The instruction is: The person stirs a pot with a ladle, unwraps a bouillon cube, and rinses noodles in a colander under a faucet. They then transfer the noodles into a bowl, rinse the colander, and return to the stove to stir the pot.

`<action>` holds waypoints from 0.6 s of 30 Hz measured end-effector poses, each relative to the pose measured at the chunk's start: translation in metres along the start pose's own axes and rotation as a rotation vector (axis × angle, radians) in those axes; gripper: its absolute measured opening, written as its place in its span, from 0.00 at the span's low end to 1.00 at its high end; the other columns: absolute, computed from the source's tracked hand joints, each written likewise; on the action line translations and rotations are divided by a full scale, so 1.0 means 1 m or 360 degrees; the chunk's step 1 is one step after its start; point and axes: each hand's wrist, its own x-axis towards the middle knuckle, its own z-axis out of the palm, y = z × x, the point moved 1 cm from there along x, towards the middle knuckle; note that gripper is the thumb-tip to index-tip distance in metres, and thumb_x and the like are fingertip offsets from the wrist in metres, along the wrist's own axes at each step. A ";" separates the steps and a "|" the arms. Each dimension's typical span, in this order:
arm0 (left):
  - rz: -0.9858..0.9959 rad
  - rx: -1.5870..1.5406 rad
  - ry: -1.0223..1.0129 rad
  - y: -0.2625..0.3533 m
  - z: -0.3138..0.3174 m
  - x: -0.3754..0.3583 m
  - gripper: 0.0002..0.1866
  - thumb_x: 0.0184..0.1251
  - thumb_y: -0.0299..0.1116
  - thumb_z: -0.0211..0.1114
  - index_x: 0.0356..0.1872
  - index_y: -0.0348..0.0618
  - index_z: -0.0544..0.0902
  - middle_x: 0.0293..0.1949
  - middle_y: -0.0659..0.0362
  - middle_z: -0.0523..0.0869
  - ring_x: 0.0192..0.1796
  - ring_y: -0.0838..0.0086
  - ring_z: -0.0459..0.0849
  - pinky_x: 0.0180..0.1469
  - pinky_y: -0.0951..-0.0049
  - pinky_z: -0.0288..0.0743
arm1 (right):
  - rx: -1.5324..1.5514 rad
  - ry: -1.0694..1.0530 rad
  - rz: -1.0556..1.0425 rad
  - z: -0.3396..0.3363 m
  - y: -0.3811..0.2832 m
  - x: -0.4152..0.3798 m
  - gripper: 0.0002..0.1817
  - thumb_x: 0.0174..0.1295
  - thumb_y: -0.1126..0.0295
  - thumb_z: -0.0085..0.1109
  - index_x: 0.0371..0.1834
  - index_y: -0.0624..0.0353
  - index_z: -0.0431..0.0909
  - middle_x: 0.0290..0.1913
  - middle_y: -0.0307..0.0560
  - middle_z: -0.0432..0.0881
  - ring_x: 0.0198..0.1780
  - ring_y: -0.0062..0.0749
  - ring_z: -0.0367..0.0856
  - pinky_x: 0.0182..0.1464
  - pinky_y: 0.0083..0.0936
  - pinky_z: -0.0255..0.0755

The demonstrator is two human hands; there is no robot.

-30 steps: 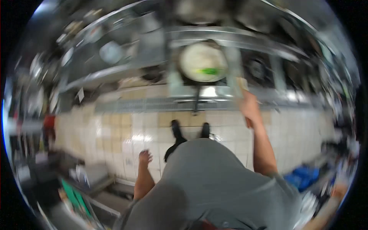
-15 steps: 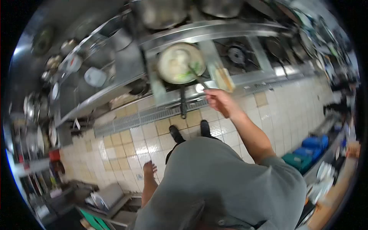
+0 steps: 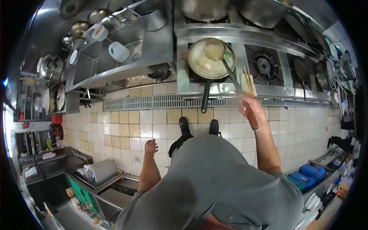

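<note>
Inside right hand [image 3: 254, 107] — ladle handle [image 3: 251, 119], part-hidden

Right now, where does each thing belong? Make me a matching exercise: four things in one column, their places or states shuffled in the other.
1. ladle
2. pan
3. left hand
4. wooden sticks

A. over the floor, holding nothing
B. lying across a white block
C. gripped by the right hand
D. on the stove, its dark handle jutting past the front edge

Pairs: 1-C, 2-D, 3-A, 4-B
</note>
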 end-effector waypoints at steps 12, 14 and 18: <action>-0.0399 0.0333 -0.0208 -0.020 -0.103 0.089 0.22 0.76 0.47 0.57 0.62 0.44 0.74 0.52 0.50 0.82 0.42 0.59 0.85 0.39 0.53 0.83 | -0.0796 0.0422 -0.0481 0.061 0.043 -0.012 0.06 0.67 0.71 0.59 0.40 0.63 0.79 0.26 0.36 0.76 0.18 0.18 0.72 0.19 0.20 0.65; -0.0318 0.0385 -0.0247 -0.004 -0.134 0.153 0.19 0.75 0.46 0.57 0.57 0.44 0.76 0.48 0.52 0.83 0.40 0.60 0.85 0.39 0.52 0.83 | -0.0906 0.0628 -0.0574 0.087 0.056 -0.016 0.05 0.67 0.72 0.58 0.40 0.63 0.78 0.24 0.37 0.74 0.18 0.18 0.72 0.19 0.21 0.65; 0.0508 0.0522 -0.0037 0.127 -0.193 0.205 0.18 0.65 0.45 0.67 0.44 0.39 0.84 0.33 0.46 0.89 0.39 0.64 0.88 0.40 0.57 0.82 | -0.0847 0.0814 -0.0577 0.126 0.096 -0.014 0.04 0.62 0.77 0.55 0.39 0.62 0.77 0.23 0.36 0.73 0.18 0.19 0.72 0.18 0.20 0.66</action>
